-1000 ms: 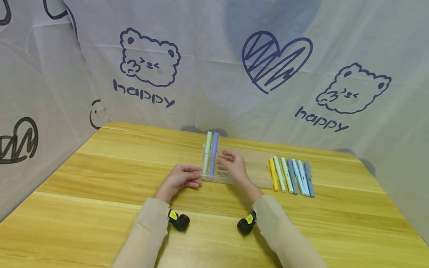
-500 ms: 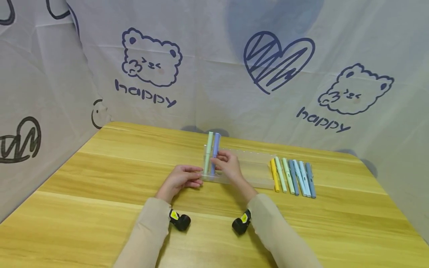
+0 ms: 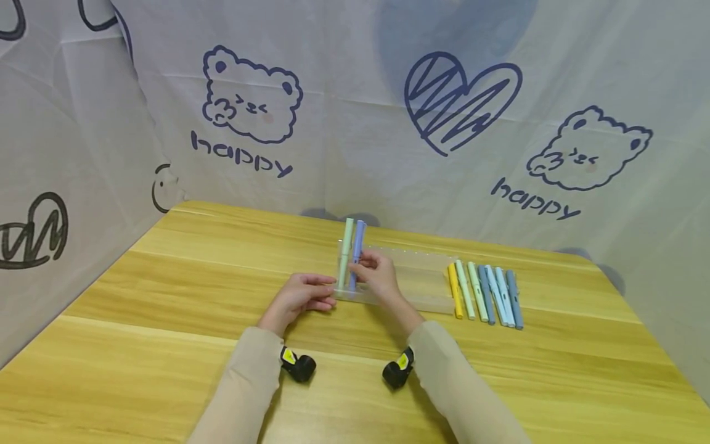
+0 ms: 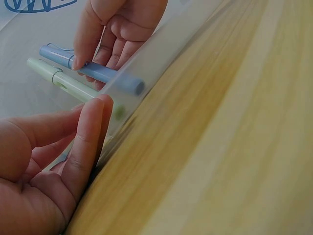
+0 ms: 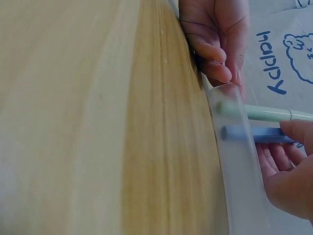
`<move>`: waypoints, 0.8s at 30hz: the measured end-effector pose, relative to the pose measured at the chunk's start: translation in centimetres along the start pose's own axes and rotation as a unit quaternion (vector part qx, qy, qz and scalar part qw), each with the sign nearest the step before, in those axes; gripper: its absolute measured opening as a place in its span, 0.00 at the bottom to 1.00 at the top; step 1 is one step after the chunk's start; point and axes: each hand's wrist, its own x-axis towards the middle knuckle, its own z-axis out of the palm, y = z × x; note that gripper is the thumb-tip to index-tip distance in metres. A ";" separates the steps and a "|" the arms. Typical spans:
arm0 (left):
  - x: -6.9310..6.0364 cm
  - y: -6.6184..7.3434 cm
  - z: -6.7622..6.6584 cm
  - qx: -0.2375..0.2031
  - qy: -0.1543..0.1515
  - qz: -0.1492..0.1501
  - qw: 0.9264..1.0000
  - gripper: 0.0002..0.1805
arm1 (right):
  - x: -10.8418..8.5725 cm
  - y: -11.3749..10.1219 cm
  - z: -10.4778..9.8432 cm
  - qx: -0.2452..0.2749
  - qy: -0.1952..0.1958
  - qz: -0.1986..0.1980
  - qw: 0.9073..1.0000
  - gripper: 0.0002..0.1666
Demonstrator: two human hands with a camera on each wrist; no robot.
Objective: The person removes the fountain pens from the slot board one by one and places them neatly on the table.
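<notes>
A clear plastic pen holder [image 3: 427,277] lies along the table's back half. At its left end my left hand [image 3: 299,296] pinches the front corner between thumb and fingers, as the left wrist view shows. A pale green pen [image 3: 346,240] leans in the leftmost place. Beside it leans a lavender-blue pen [image 3: 359,234], its lower end behind the holder's front lip. My right hand [image 3: 379,276] pinches this second pen at mid-length between thumb [image 4: 88,44] and fingers. In the right wrist view both pen ends show through the frosted lip [image 5: 239,171].
To the right of the holder several pens lie side by side: a yellow pen [image 3: 455,290], pale green ones [image 3: 477,291], light blue ones and dark blue ones [image 3: 514,300]. A printed cloth [image 3: 355,123] hangs behind the wooden table [image 3: 166,296].
My right hand has moved left from beside the lavender-blue pen and taken hold of it. During the last half second it has stayed nearly still. The left hand has kept its place.
</notes>
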 end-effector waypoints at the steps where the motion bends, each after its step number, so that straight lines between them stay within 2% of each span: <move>1: 0.0 0.0 0.0 0.001 0.000 0.000 1.000 0.19 | 0.1 0.2 -0.1 0.000 0.000 -0.005 1.000 0.14; 4: -0.1 0.1 0.0 0.002 0.000 -0.002 1.000 0.19 | -0.1 -0.3 0.0 -0.016 0.009 0.002 1.000 0.14; 6: -0.1 0.1 0.0 0.002 0.001 -0.003 1.000 0.19 | -1.0 -2.1 0.3 -0.035 0.021 0.027 0.999 0.14; 10: -0.1 0.1 0.0 0.004 0.003 -0.003 1.000 0.19 | -2.2 -4.5 0.4 -0.034 0.017 0.036 0.999 0.14; 12: -0.1 0.1 0.0 0.005 0.004 -0.003 1.000 0.19 | -2.3 -4.6 0.4 -0.032 0.017 0.036 0.999 0.14; 17: -0.1 0.2 0.0 0.006 0.002 -0.004 1.000 0.19 | -1.7 -3.2 0.2 -0.033 0.019 0.017 0.999 0.14; 24: 0.0 0.2 0.0 0.003 0.007 -0.008 1.000 0.18 | -1.9 -3.7 0.1 -0.036 0.019 -0.024 0.999 0.14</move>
